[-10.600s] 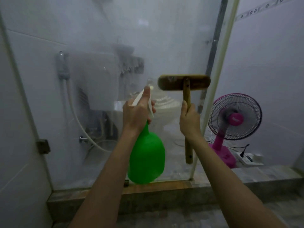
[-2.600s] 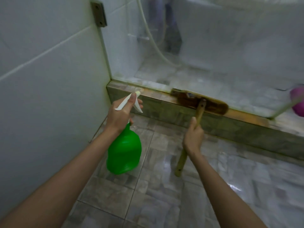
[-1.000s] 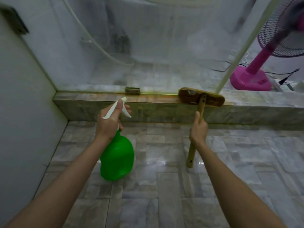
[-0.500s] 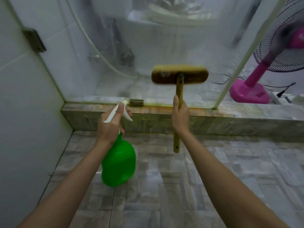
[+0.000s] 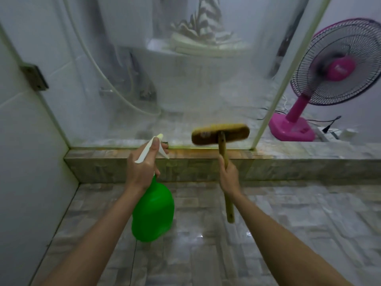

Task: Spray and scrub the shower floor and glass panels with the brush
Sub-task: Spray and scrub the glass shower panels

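Observation:
My left hand [image 5: 142, 170] grips the neck of a green spray bottle [image 5: 153, 213] with a white trigger nozzle, held upright in front of the stone curb. My right hand [image 5: 228, 175] holds the wooden handle of a scrub brush [image 5: 220, 134]. Its brown head lies flat against the bottom of the frosted glass panel [image 5: 195, 83], just above the curb [image 5: 288, 162]. The brush head is blurred. The grey tiled floor [image 5: 206, 254] lies under both arms.
A pink standing fan [image 5: 338, 73] runs at the right behind the curb, with cables and a power strip [image 5: 329, 133] beside it. A white tiled wall [image 5: 24, 162] with a metal hinge [image 5: 34, 78] closes the left side. Behind the glass a shower hose and fittings show dimly.
The brush head has moved to the right and lower on the glass, toward the panel's right edge. My left hand with the bottle has stayed put. The view has tilted up a little.

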The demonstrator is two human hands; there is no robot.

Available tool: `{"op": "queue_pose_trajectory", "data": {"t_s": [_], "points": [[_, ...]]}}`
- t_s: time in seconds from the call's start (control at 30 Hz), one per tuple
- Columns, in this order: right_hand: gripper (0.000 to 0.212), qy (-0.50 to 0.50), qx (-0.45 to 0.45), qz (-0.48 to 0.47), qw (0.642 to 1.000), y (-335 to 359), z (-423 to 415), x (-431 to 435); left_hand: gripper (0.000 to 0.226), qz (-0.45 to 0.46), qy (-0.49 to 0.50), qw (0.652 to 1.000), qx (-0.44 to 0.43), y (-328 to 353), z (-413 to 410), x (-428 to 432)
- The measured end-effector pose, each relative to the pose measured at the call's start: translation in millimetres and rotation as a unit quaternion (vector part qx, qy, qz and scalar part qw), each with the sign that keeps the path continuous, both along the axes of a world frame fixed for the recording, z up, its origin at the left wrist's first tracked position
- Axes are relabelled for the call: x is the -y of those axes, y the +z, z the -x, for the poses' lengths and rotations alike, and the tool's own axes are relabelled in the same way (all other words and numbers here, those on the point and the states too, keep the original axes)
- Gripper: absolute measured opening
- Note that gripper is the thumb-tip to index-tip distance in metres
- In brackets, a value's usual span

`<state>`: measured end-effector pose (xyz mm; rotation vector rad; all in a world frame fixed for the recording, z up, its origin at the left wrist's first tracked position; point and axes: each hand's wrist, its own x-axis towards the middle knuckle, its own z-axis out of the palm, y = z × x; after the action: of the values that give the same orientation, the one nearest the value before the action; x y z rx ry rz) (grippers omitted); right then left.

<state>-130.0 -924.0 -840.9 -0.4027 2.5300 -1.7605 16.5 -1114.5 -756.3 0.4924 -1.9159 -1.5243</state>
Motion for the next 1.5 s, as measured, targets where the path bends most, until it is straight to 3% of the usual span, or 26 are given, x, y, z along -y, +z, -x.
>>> {"op": "queue_pose_trajectory", "data": {"t_s": [0.07,0.27,0.5,0.73,0.93,1.0,1.13,1.23,1.37,1.43,1.5], "points": [[0.043,0.002,0.009,-0.011,1.0,-10,-2,-9,0.036,-0.005,0.0,1.0,-0.014,8,2,-4],[0.044,-0.076,-0.07,0.065,0.993,73,55,-1,0.035,0.006,-0.008,1.0,-0.015,7,5,-3],[0.047,-0.043,0.049,0.001,0.998,-28,19,-47,0.038,0.015,0.014,1.0,-0.013,16,-4,6],[0.035,0.001,-0.109,0.053,0.993,93,33,36,0.038,0.008,0.043,0.999,0.0,2,-13,22],[0.038,0.022,-0.015,0.0,1.0,5,-11,26,0.044,-0.014,0.058,0.998,-0.026,14,-27,36],[0.038,0.037,-0.014,0.022,0.999,20,-17,48,0.044,-0.017,0.067,0.997,-0.03,12,-36,44],[0.03,0.073,-0.114,0.009,0.991,89,-13,114,0.037,-0.015,0.086,0.996,-0.017,2,-58,61],[0.032,0.08,-0.126,-0.014,0.989,55,-16,125,0.031,-0.023,0.108,0.994,-0.022,2,-71,68],[0.048,0.093,-0.042,-0.112,0.989,-19,-46,115,0.046,-0.028,0.142,0.989,-0.012,9,-87,82],[0.047,0.095,-0.04,-0.064,0.993,-4,-56,139,0.059,-0.023,0.153,0.988,-0.01,11,-96,89],[0.038,0.109,-0.093,-0.021,0.989,45,-58,181,0.054,-0.018,0.162,0.987,-0.01,11,-103,95]]}}
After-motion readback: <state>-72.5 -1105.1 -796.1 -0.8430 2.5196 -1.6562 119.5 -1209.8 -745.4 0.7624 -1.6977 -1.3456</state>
